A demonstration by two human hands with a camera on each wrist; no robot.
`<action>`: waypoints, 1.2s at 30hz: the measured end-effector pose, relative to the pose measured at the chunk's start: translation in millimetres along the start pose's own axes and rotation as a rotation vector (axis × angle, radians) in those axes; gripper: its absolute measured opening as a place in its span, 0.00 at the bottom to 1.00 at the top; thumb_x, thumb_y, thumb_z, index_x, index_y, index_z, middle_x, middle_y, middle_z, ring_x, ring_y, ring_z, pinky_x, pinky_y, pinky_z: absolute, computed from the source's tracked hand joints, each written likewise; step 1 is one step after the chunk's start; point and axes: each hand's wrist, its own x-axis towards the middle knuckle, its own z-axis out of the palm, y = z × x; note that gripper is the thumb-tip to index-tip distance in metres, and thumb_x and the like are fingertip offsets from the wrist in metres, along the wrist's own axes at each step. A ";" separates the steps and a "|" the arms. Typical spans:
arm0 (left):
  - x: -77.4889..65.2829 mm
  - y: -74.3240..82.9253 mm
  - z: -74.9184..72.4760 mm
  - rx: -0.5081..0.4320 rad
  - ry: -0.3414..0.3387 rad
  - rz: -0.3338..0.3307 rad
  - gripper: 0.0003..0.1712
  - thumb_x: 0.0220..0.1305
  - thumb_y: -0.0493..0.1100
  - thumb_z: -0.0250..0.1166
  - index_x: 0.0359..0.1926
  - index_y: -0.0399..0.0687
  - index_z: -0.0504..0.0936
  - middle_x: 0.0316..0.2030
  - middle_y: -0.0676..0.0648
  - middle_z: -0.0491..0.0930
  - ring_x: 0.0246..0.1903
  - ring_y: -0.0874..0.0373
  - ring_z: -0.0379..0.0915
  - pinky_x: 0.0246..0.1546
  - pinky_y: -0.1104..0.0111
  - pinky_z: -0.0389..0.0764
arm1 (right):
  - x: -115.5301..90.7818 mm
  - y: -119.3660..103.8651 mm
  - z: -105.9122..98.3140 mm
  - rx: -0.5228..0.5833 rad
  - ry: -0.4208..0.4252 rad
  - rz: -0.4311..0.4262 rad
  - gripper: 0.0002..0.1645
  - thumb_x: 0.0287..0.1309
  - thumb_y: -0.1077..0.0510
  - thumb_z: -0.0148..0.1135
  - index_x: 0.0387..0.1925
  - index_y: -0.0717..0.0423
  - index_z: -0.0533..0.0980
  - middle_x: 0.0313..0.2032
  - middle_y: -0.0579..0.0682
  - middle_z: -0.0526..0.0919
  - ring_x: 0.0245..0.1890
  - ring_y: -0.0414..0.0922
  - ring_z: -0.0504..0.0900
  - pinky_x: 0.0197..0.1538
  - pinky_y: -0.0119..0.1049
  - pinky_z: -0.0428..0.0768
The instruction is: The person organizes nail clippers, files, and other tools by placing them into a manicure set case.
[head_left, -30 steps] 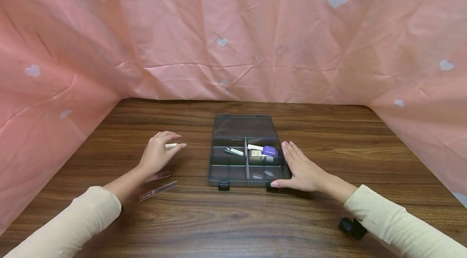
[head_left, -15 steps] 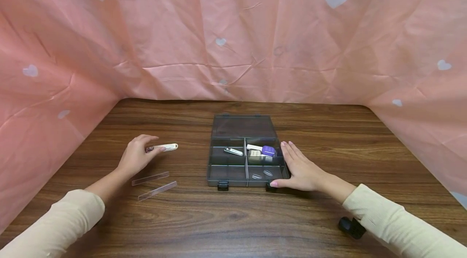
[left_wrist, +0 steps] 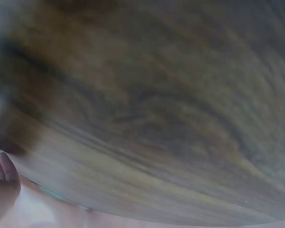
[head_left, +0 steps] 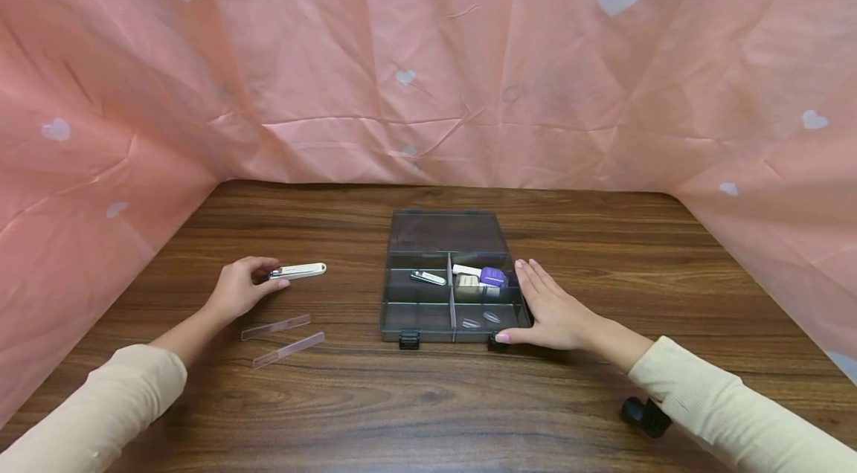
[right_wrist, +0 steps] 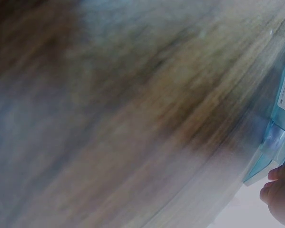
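Observation:
My left hand (head_left: 242,285) is at the left of the table, thumb and fingers pinching the near-left end of a large silver nail clipper (head_left: 299,270). The clipper seems to lie on the wood. My right hand (head_left: 552,313) rests with straight fingers along the right wall of a dark translucent divided box (head_left: 418,317), its thumb at a front latch (head_left: 496,340). Inside the box are a smaller nail clipper (head_left: 428,277), a purple item (head_left: 493,277), cream-coloured items (head_left: 467,281) and two small clear pieces (head_left: 491,317). Only fingertips of the left hand (left_wrist: 4,171) show in its wrist view.
Two clear strips (head_left: 289,350) lie on the brown wooden table (head_left: 415,406), left of the box. The box's lid (head_left: 447,232) lies folded back behind it. Pink heart-patterned cloth (head_left: 428,94) surrounds the table's back and sides.
My left hand has moved left and slightly down, uncovering most of the large nail clipper, which has barely shifted lately. The right hand and box have stayed put.

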 end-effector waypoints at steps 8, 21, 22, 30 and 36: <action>2.0 -4.0 -5.1 -0.004 -0.056 -0.014 0.16 0.50 0.36 0.70 0.39 0.28 0.81 0.35 0.33 0.81 0.35 0.42 0.80 0.38 0.55 0.79 | 0.8 0.0 0.0 0.004 -0.002 0.001 0.70 0.45 0.26 0.58 0.68 0.75 0.45 0.69 0.70 0.46 0.70 0.64 0.43 0.70 0.56 0.51; 3.9 -5.9 -11.7 -0.005 -0.110 -0.052 0.11 0.51 0.36 0.69 0.34 0.31 0.82 0.30 0.37 0.83 0.31 0.50 0.79 0.31 0.67 0.76 | 1.1 -1.5 -0.4 0.013 -0.012 0.002 0.69 0.45 0.26 0.58 0.68 0.74 0.44 0.69 0.70 0.46 0.70 0.64 0.43 0.70 0.56 0.51; 4.0 -5.4 -12.6 -0.004 -0.113 -0.054 0.11 0.51 0.36 0.69 0.34 0.32 0.82 0.30 0.37 0.83 0.31 0.49 0.80 0.31 0.66 0.76 | 0.9 -1.7 -0.5 0.014 -0.012 0.003 0.69 0.45 0.26 0.58 0.68 0.75 0.45 0.69 0.70 0.46 0.70 0.64 0.43 0.69 0.56 0.51; 3.0 -1.2 -19.0 -0.005 -0.085 -0.046 0.10 0.52 0.37 0.69 0.35 0.33 0.83 0.29 0.39 0.84 0.29 0.55 0.79 0.29 0.72 0.75 | 1.1 -1.9 -0.8 0.003 -0.016 0.004 0.70 0.45 0.25 0.58 0.68 0.74 0.45 0.69 0.70 0.47 0.70 0.64 0.43 0.69 0.56 0.52; 3.6 4.1 -23.4 -0.001 -0.070 -0.020 0.10 0.52 0.37 0.69 0.35 0.35 0.83 0.30 0.40 0.84 0.29 0.61 0.74 0.28 0.74 0.73 | 0.9 -1.1 -0.2 0.006 -0.016 0.006 0.70 0.45 0.26 0.58 0.68 0.74 0.45 0.69 0.70 0.46 0.70 0.64 0.43 0.69 0.56 0.52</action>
